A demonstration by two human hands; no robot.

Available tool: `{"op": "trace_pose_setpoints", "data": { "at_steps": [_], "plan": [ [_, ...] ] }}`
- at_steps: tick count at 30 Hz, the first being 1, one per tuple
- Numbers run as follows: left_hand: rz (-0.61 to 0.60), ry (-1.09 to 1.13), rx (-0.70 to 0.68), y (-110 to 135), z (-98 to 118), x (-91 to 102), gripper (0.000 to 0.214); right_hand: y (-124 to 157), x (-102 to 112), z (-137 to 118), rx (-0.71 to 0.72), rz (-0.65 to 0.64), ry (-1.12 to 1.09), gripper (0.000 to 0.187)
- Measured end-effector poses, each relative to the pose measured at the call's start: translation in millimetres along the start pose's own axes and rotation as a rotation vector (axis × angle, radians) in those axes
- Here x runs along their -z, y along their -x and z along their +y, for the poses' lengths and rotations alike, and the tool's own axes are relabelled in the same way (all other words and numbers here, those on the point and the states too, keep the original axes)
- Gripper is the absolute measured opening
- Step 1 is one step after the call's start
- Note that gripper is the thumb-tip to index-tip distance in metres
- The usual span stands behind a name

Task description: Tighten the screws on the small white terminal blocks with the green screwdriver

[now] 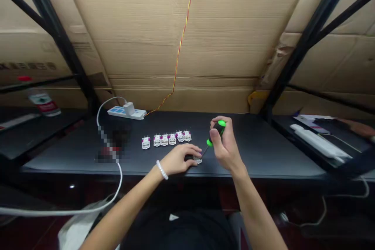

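Note:
My right hand is closed around a screwdriver with a black and green handle, its tip pointing down and left. The tip meets a small white part that my left hand pins against the dark table with its fingers pressed together. Just behind my left hand runs a row of several small white parts with purple marks.
A white power strip with a plugged charger and white cable lies at the back left. A red and yellow twisted wire hangs down the cardboard wall. A blurred dark item sits left. A second white strip lies on the right shelf.

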State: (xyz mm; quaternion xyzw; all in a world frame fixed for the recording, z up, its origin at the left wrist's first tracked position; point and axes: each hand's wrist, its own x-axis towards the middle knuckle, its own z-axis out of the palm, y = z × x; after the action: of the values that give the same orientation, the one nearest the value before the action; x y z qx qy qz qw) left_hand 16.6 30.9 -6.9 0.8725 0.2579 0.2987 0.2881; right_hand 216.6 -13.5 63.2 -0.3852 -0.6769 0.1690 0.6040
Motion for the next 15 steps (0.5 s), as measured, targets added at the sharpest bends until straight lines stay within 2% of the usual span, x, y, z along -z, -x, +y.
{"op": "trace_pose_setpoints", "data": {
  "at_steps": [5,8,11,13,15],
  "plan": [
    [0.007,-0.013,0.005,0.2,-0.9,-0.5,0.024,-2.5,-10.9,-2.3,-0.073,0.156,-0.143,0.05],
    [0.005,-0.009,-0.003,0.6,-1.5,-1.0,0.024,-4.6,-15.0,-1.3,-0.123,0.179,-0.28,0.06],
    [0.008,-0.007,-0.002,0.7,-1.4,-1.2,0.023,-5.7,-13.6,-0.8,-0.106,0.172,-0.324,0.05],
    [0.004,-0.006,0.002,0.6,-1.5,-1.2,0.023,-5.7,-9.7,-1.2,-0.07,0.139,-0.274,0.034],
    [0.0,-0.01,0.007,0.6,-2.0,-1.0,0.024,-5.6,-5.1,-0.9,-0.053,0.092,-0.224,0.028]
  ]
}}
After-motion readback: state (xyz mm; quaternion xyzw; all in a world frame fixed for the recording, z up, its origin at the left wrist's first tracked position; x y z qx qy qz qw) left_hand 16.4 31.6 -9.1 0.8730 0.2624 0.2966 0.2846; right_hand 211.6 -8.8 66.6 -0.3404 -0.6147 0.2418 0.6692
